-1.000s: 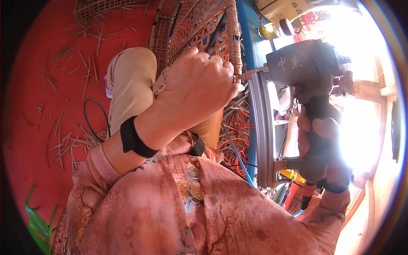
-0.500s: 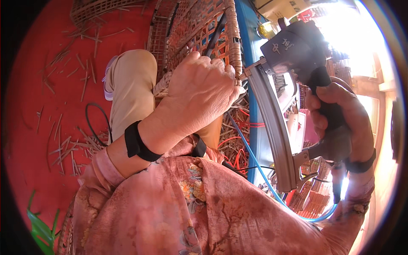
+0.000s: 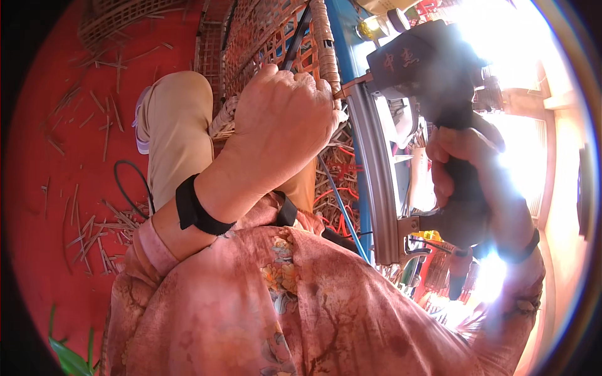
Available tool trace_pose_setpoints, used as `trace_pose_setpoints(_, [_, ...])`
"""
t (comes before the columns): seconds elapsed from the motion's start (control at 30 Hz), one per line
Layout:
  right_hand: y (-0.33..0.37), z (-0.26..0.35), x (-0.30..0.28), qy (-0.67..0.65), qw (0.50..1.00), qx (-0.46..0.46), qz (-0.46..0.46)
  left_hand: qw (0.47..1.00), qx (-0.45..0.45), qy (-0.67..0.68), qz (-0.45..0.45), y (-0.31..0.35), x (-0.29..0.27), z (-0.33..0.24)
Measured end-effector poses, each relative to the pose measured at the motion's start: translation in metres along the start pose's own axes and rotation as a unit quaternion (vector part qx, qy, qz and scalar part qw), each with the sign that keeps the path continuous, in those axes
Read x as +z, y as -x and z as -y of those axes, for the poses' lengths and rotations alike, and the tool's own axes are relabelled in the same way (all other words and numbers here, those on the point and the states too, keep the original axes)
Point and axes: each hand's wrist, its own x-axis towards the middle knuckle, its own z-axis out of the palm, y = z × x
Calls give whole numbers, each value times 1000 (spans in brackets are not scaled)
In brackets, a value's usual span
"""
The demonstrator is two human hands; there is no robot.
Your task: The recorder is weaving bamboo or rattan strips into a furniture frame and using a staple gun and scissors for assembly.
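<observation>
A woven wicker basket with an open lattice stands upright in front of me, its wrapped rim toward the right. My left hand is closed over the near corner of this rim, knuckles up; its fingertips are hidden. To the right, my right hand is wrapped round the handle of a dark air nail gun with a long grey magazine. The gun's narrow nose meets the basket rim just beside my left hand. Strong glare washes out part of the right hand, and the trigger is not clear.
Loose cane strips litter the red floor on the left. A blue edge runs beyond the basket. A blue air hose passes below the magazine. Another woven piece lies at the far left.
The whole view has shifted, so basket, hands and nail gun appear slightly farther left and higher. Both hands keep their grips, and the gun's nose stays at the basket rim.
</observation>
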Motion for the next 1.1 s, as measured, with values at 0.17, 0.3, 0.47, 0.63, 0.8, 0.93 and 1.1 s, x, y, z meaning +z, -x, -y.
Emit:
trace_pose_setpoints(0.17, [-5, 0, -4, -25, 998, 50, 23, 1000, -13, 12, 13, -1, 0, -1])
trace_pose_setpoints(0.3, [-9, -5, -3, 36, 997, 37, 57, 1000, -6, -6, -13, 0, 6, 2])
trace_pose_setpoints(0.47, [-7, -6, -2, -30, 998, 54, 29, 1000, 1, -8, -17, 1, 5, 2])
trace_pose_setpoints(0.63, [-11, -13, -4, -24, 997, 50, 58, 1000, 6, -11, -16, 1, 4, 2])
trace_pose_setpoints(0.8, [-9, -17, -4, -31, 997, 44, 49, 999, 8, -8, -40, 1, 4, 4])
trace_pose_setpoints(0.93, [-10, -31, -4, -47, 998, 26, 18, 999, 11, -3, -48, 1, 3, 4])
trace_pose_setpoints(1.1, [-5, -58, -2, -84, 995, -30, 53, 999, 9, -4, -33, 4, -1, 10])
